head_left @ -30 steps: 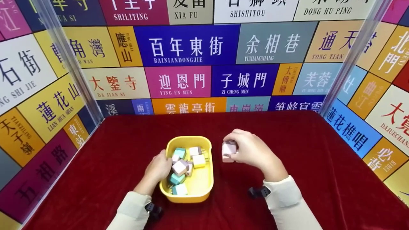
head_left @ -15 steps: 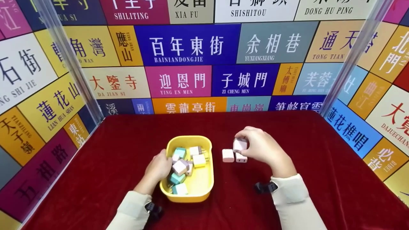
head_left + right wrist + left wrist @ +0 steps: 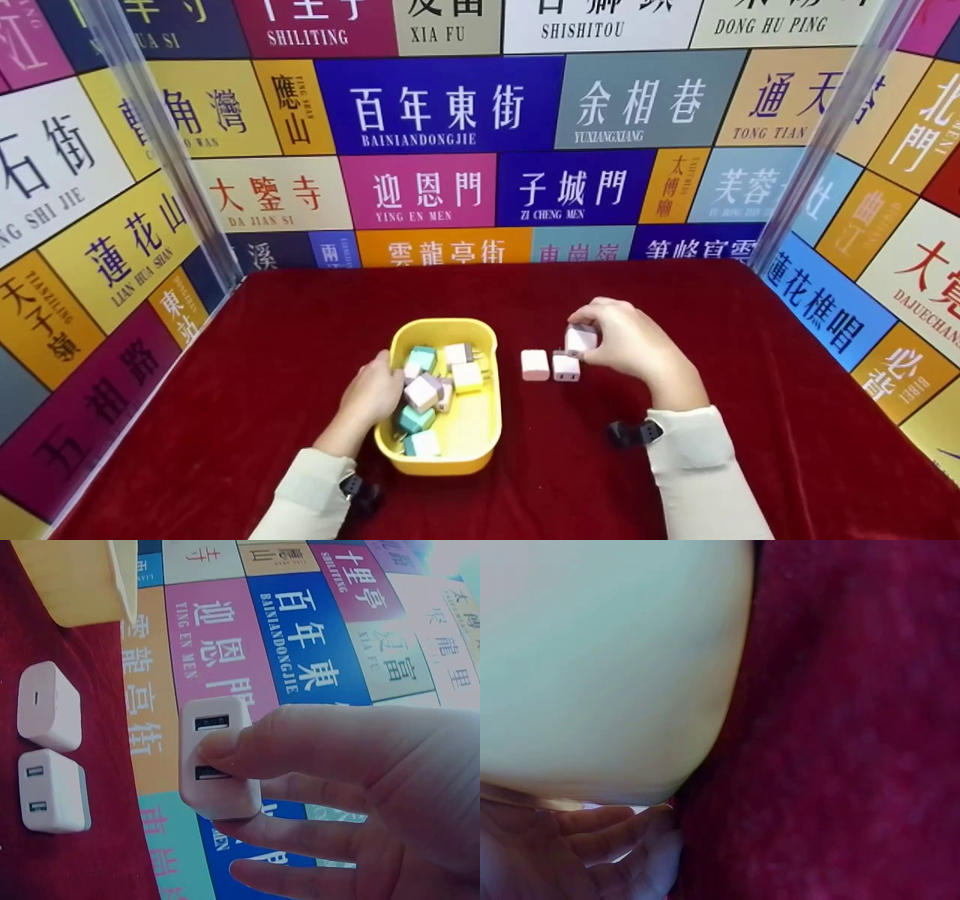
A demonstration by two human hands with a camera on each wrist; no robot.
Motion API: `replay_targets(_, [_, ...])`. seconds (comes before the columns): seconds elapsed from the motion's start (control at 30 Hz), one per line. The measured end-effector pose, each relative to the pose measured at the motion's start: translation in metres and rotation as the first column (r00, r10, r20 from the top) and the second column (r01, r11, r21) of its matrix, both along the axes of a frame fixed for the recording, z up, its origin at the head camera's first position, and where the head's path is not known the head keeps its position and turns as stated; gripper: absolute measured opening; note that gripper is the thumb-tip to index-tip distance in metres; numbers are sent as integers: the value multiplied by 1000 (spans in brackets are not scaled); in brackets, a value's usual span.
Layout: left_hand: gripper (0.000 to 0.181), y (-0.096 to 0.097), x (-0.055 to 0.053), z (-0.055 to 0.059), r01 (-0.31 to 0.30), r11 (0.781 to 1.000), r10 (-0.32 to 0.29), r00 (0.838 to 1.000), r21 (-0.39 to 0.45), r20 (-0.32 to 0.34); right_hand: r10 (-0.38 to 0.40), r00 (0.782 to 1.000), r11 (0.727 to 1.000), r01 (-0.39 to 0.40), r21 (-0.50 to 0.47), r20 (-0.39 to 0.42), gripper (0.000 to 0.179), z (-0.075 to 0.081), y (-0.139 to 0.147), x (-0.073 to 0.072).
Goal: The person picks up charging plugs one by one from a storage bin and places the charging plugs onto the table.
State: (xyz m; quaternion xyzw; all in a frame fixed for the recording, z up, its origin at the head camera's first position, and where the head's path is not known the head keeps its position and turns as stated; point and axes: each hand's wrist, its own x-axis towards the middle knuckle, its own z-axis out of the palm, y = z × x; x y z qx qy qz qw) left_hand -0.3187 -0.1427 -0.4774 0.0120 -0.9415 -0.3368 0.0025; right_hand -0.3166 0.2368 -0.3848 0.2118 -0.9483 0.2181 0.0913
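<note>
My right hand [image 3: 626, 341] pinches a white charger plug [image 3: 581, 340] above the cloth, right of the bin. In the right wrist view, the thumb lies across the face of this charger [image 3: 217, 757], between two USB ports. Below and left of it stand two more chargers: one with a single slot [image 3: 50, 705] and one with two ports [image 3: 52, 791]. My left hand [image 3: 375, 390] grips the left wall of a yellow plastic bin [image 3: 472, 435]. Several plugs lie in it, such as a teal-and-white one [image 3: 422, 444] and a yellow-and-white one [image 3: 467, 376]. The left wrist view shows the left hand's fingers [image 3: 600, 840] against the bin's side [image 3: 615, 690].
Dark red cloth [image 3: 300, 337] covers the table. Behind it rise walls of colourful printed signs [image 3: 442, 105], with clear corner posts [image 3: 832, 142] at both sides.
My right hand has moved right with its charger, away from the bin. Two chargers standing on the cloth have come into sight. My left hand and the bin stay put.
</note>
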Motion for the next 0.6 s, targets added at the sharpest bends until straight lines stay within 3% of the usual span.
replay_targets(0.6, [42, 1, 0, -1, 2, 1000, -2, 1000, -13, -18, -26, 997, 1000, 26, 14, 67, 36, -20, 23, -14])
